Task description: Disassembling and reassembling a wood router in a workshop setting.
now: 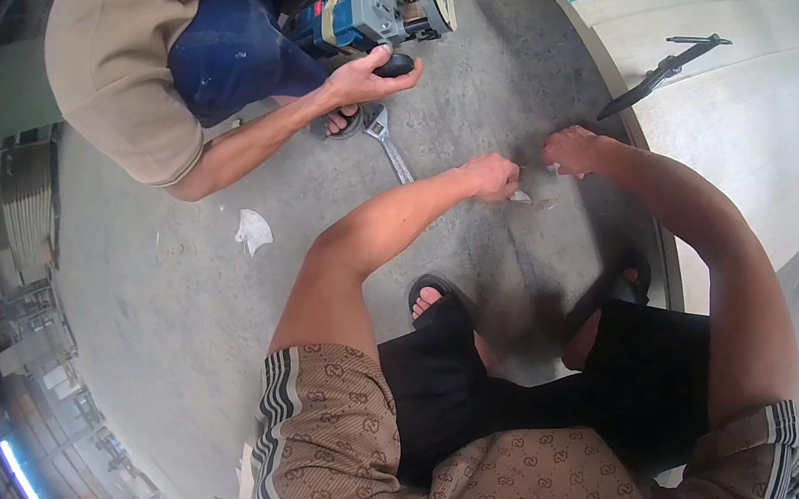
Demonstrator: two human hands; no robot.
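Here, a white scrap (pixel 520 197) juts below the pinching left hand (pixel 493 178) — the right hand (pixel 572 152) pinches a smaller bit (pixel 554 170).

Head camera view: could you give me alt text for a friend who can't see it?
A person's left hand and right hand are close together over a grey floor, a small white scrap by the left one. Ahead to the left, a co-worker holds a blue power tool near an adjustable wrench.

Wrench (pixel 389 145) on floor (pixel 165 311) left of hands (pixel 494 177), power tool (pixel 357 15) beyond (before a co-worker (pixel 120 79)), panel (pixel 761 161) at right
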